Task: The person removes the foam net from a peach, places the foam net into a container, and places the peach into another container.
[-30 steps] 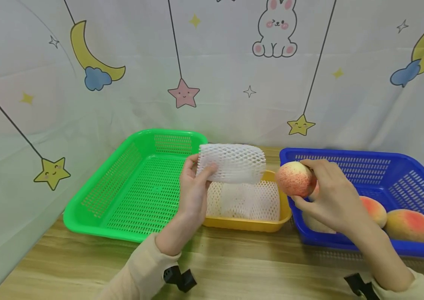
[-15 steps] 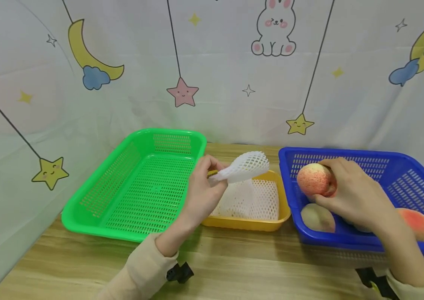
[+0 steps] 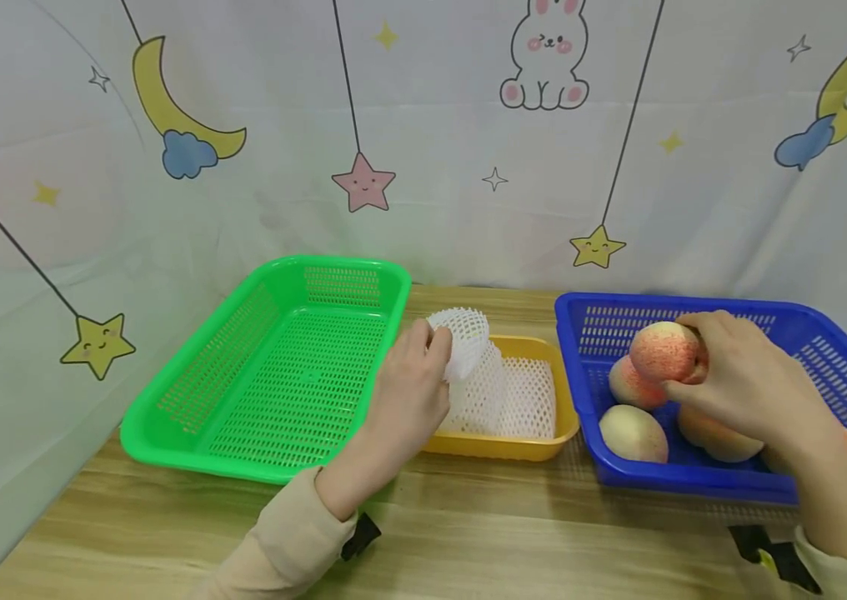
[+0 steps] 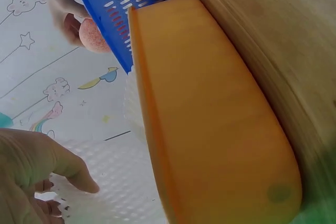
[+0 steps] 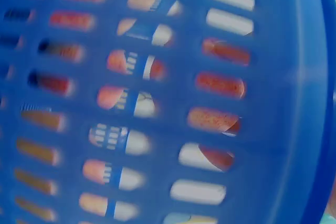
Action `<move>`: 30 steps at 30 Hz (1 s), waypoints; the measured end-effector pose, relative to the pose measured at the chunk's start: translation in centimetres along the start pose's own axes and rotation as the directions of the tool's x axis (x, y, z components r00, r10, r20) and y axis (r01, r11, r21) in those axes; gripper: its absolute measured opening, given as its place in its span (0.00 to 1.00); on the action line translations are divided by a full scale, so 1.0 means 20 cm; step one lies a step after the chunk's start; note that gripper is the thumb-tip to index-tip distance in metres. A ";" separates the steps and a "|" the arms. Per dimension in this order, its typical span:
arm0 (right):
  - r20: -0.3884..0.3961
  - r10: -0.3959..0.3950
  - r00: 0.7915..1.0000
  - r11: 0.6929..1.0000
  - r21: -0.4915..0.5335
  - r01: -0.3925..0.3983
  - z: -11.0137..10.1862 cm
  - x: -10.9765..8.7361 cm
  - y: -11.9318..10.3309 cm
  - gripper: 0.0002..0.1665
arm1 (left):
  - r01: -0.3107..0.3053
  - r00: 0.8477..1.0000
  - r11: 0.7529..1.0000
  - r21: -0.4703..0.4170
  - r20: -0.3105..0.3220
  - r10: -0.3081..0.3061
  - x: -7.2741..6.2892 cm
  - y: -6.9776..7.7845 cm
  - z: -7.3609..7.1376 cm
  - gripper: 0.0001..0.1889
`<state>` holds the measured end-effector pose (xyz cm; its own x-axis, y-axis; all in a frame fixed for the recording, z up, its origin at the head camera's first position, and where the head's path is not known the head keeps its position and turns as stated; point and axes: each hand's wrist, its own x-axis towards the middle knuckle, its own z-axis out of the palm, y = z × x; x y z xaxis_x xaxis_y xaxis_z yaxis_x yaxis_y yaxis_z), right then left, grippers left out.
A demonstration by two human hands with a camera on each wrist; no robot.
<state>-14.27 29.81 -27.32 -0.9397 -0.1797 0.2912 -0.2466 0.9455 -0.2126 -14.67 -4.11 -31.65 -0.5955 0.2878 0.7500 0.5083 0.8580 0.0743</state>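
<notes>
My left hand point(image 3: 410, 383) holds a white foam net sleeve point(image 3: 464, 340) over the yellow basket point(image 3: 502, 447). In the left wrist view, a finger lies along the sleeve point(image 4: 118, 184), whose mesh spreads beside the yellow basket's wall point(image 4: 210, 114). My right hand point(image 3: 761, 387) grips a red-speckled peach point(image 3: 659, 352) above the left part of the blue basket point(image 3: 568, 358). Just below it sit another reddish peach point(image 3: 629, 385), a pale round fruit point(image 3: 633, 433) and a longer yellowish-red one point(image 3: 719, 435). Only the blue basket's slotted wall point(image 5: 299, 87) fills the right wrist view, with fruit colours behind it.
A green basket point(image 3: 303, 383) with nothing in it stands on the left of the wooden table point(image 3: 468, 525). More white net sleeves point(image 3: 528, 400) lie in the yellow basket. A printed curtain point(image 3: 453, 100) hangs close behind the baskets.
The right hand has moved right with the peach, farther over the blue basket. The left hand has turned over, so the net sleeve, seen flat before, is now tilted and partly behind the fingers.
</notes>
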 end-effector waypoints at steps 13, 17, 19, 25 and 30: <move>0.003 0.088 0.996 0.995 -0.047 -0.087 0.05 0.04 0.18 0.42 | -0.059 0.998 0.957 0.286 0.012 0.058 -0.03 -0.02 0.04 0.15; -0.050 0.163 0.985 0.985 -0.051 -0.166 0.07 0.04 0.21 0.42 | -0.050 0.999 0.941 0.333 0.019 0.046 -0.03 -0.02 0.04 0.15; -0.064 0.197 0.978 0.978 -0.056 -0.201 0.08 0.03 0.23 0.42 | -0.044 0.999 0.932 0.359 0.018 0.040 -0.03 -0.02 0.05 0.15; -0.037 0.250 0.968 0.963 -0.091 -0.252 0.10 0.03 0.28 0.43 | -0.053 0.998 0.873 0.485 0.009 0.056 -0.05 -0.03 0.09 0.13; -0.012 0.259 0.966 0.959 -0.112 -0.259 0.11 0.03 0.29 0.45 | -0.057 0.997 0.871 0.487 0.075 0.023 -0.07 -0.02 0.10 0.12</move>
<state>-16.74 34.54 -30.37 -0.9686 0.0751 0.2371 0.0335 0.9840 -0.1748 -15.33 -4.02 -34.12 -0.6286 0.3385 0.7002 0.1736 0.9387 -0.2979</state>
